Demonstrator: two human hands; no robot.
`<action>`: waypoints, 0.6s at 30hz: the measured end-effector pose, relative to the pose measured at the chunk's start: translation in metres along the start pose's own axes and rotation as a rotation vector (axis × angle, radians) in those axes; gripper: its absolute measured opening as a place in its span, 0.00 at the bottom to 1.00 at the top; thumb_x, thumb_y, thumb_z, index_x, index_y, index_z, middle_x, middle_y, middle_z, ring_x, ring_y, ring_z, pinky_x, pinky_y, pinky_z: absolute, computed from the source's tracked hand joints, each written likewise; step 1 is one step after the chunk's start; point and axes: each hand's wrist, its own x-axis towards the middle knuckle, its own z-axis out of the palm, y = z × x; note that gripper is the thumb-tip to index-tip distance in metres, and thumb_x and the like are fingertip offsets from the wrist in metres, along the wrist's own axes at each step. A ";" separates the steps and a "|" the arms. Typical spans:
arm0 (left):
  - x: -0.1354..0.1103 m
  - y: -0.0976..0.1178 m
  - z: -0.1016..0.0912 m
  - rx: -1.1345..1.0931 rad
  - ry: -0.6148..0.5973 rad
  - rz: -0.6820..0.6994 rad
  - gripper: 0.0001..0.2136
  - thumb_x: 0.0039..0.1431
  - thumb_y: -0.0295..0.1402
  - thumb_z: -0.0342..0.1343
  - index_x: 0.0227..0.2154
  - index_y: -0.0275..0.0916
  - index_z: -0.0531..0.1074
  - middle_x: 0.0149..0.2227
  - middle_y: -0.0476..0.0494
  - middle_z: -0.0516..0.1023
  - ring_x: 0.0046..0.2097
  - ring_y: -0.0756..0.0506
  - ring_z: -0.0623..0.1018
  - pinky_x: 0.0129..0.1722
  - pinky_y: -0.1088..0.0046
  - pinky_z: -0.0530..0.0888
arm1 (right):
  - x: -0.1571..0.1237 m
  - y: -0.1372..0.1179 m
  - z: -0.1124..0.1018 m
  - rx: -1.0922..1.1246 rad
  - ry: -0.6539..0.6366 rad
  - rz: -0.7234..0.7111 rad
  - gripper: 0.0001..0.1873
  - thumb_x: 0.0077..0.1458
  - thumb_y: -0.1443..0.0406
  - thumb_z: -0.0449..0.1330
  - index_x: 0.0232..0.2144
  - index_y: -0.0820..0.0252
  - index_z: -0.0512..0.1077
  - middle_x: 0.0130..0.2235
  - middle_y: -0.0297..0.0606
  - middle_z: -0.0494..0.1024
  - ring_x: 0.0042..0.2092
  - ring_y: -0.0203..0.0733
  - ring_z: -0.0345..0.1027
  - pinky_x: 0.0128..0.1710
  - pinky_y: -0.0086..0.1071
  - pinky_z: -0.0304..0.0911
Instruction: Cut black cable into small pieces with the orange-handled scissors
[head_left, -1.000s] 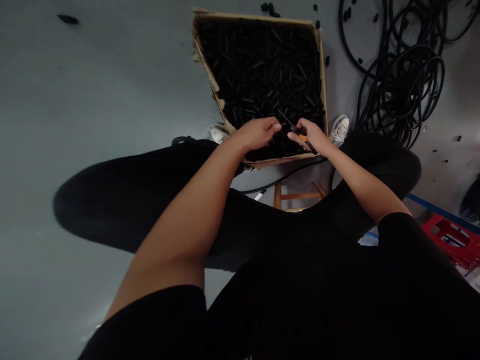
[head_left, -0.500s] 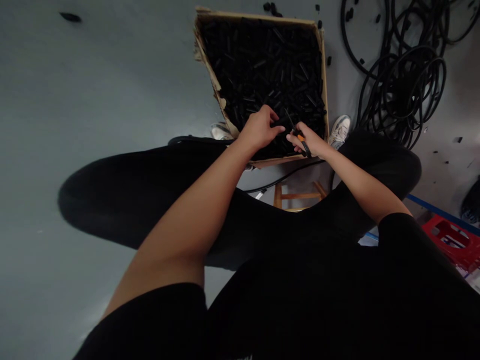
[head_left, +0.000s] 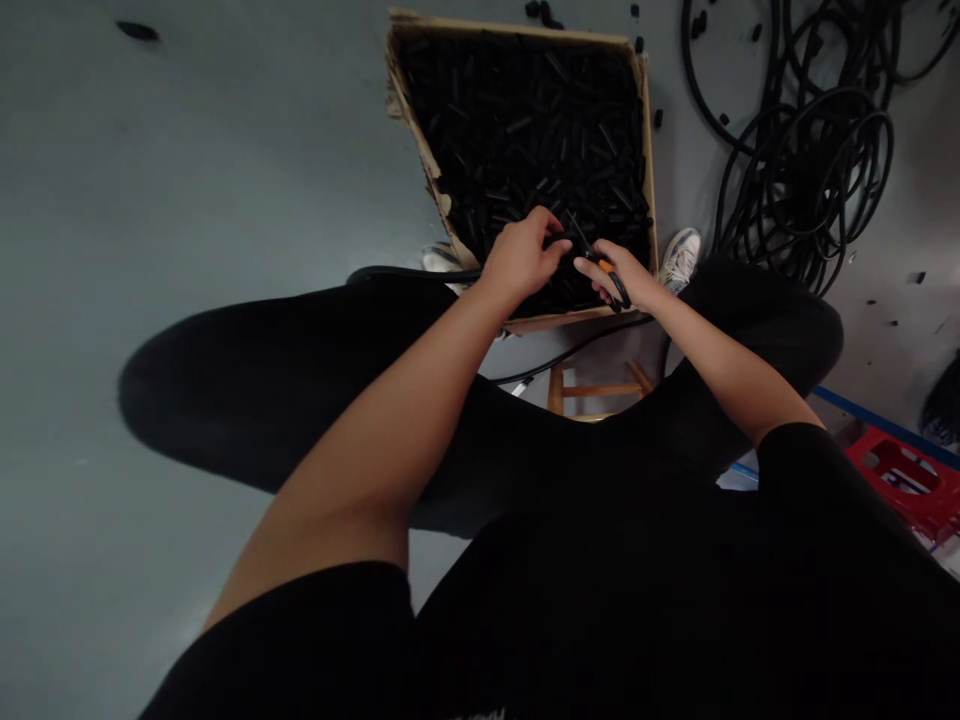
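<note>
A cardboard box (head_left: pixel 643 140) full of short black tube pieces (head_left: pixel 540 130) stands on the grey floor in front of my knees. Over its near edge my left hand (head_left: pixel 519 258) is closed on a black hose (head_left: pixel 405 274) that runs off to the left across my thigh. My right hand (head_left: pixel 624 276) is closed on scissors with orange-and-black handles (head_left: pixel 609 274), their blades pointing up-left toward the hose end at my left fingertips. Both hands nearly touch.
Coils of black hose (head_left: pixel 806 170) lie on the floor at the right. A wooden stool (head_left: pixel 592 390) shows between my legs. A red crate (head_left: pixel 904 480) sits at the far right. Loose black bits dot the floor.
My left hand has moved slightly up and closed its fingers around the hose end. The scissors in my right hand have shifted a little toward it.
</note>
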 end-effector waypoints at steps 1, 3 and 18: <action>0.000 -0.002 0.001 0.011 0.016 -0.003 0.28 0.80 0.44 0.60 0.77 0.41 0.76 0.68 0.26 0.86 0.74 0.22 0.82 0.77 0.43 0.75 | 0.000 -0.001 0.000 -0.023 0.011 -0.008 0.31 0.76 0.38 0.76 0.46 0.51 0.66 0.29 0.24 0.71 0.25 0.32 0.64 0.20 0.24 0.60; 0.002 -0.008 0.003 0.027 0.043 -0.008 0.27 0.82 0.44 0.58 0.77 0.42 0.76 0.68 0.26 0.87 0.74 0.20 0.81 0.77 0.41 0.75 | 0.000 -0.002 -0.001 -0.061 0.027 -0.015 0.31 0.76 0.38 0.76 0.45 0.52 0.67 0.28 0.24 0.70 0.25 0.32 0.63 0.20 0.24 0.58; 0.026 -0.034 0.002 0.085 -0.041 0.061 0.17 0.84 0.42 0.52 0.57 0.42 0.84 0.47 0.32 0.89 0.58 0.28 0.88 0.63 0.54 0.81 | -0.002 -0.003 -0.015 -0.149 0.043 0.011 0.30 0.69 0.43 0.83 0.43 0.56 0.74 0.26 0.27 0.73 0.23 0.32 0.65 0.19 0.24 0.58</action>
